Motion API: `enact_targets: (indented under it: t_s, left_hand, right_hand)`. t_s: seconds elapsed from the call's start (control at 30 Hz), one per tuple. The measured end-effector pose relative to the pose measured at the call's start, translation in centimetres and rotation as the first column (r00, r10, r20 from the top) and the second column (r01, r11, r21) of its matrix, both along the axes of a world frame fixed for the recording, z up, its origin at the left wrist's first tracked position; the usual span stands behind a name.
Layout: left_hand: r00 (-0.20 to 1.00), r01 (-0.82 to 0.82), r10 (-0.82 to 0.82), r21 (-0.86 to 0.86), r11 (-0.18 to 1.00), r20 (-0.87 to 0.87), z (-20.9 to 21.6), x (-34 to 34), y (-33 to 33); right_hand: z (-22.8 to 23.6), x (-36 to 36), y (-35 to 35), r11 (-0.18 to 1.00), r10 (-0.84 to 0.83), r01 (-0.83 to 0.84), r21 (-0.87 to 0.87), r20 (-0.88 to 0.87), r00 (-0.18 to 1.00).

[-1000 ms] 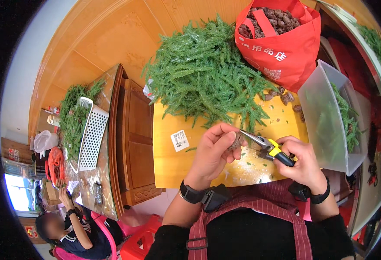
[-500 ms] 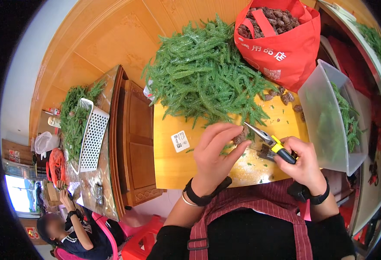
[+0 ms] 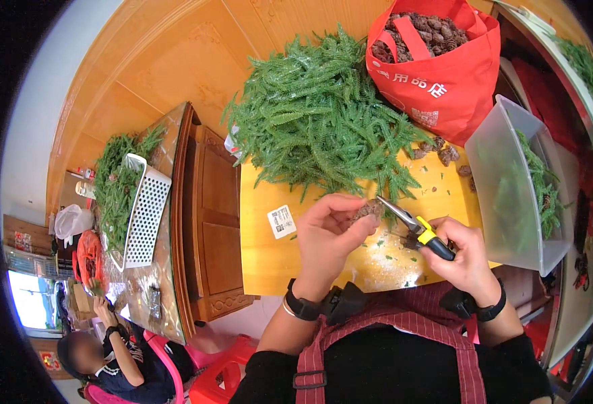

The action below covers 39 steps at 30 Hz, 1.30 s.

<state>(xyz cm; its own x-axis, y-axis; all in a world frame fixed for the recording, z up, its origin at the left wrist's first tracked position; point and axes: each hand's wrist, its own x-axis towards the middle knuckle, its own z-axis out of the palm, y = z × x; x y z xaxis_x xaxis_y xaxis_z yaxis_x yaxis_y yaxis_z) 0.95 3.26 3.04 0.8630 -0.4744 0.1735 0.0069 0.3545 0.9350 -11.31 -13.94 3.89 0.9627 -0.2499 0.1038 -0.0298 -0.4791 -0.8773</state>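
Observation:
Between the thumb and fingers of my left hand (image 3: 333, 232) is a brown pine cone (image 3: 369, 210). My right hand (image 3: 463, 252) grips long-nose pliers (image 3: 428, 236) with yellow and black handles. Their metal tips meet the upper side of the cone; whether they bite on it I cannot make out. Just beyond my hands lies a big heap of green artificial fir sprigs (image 3: 317, 114) on the yellow table (image 3: 259, 252). Beneath the pliers some small dark thing is partly hidden.
A red bag (image 3: 445, 87) full of pine cones stands at the back right, with loose cones (image 3: 448, 155) before it. To the right is a clear plastic bin (image 3: 512, 188) with sprigs. At left, a person (image 3: 118, 357) sits by another table holding a white basket (image 3: 147, 215).
My left hand has turned, so more of the pine cone shows. The pliers have shifted slightly left and down with my right hand, their tips staying by the cone.

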Motion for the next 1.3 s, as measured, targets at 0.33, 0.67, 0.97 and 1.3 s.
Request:
enact_targets:
  t_s: [0.33, 0.67, 0.97, 1.3]
  left_hand:
    - [0.658, 0.26, -0.517, -0.48, 0.838, -0.547, -1.1, 1.7, 0.3]
    - [0.993, 0.108, -0.108, -0.013, 0.994, -0.046, 0.1, 0.5, -0.4]
    - [0.976, 0.107, -0.12, -0.077, 0.991, -0.184, 0.2, 0.3, -0.4]
    - [0.998, 0.063, -0.06, -0.1, 0.993, 0.036, -0.3, 0.3, -0.5]
  right_hand:
    - [-0.5, 0.4, 0.0, 0.997, 0.024, -0.011, -0.082, 0.148, 0.989]
    - [1.3, 0.2, -0.2, 1.0, 0.006, -0.006, 0.003, -0.037, 0.999]
    - [0.4, 0.3, -0.6, 0.997, 0.078, -0.077, -0.02, 0.059, 0.995]
    - [0.3, 0.2, -0.1, 0.993, 0.041, -0.033, -0.112, 0.069, 0.997]
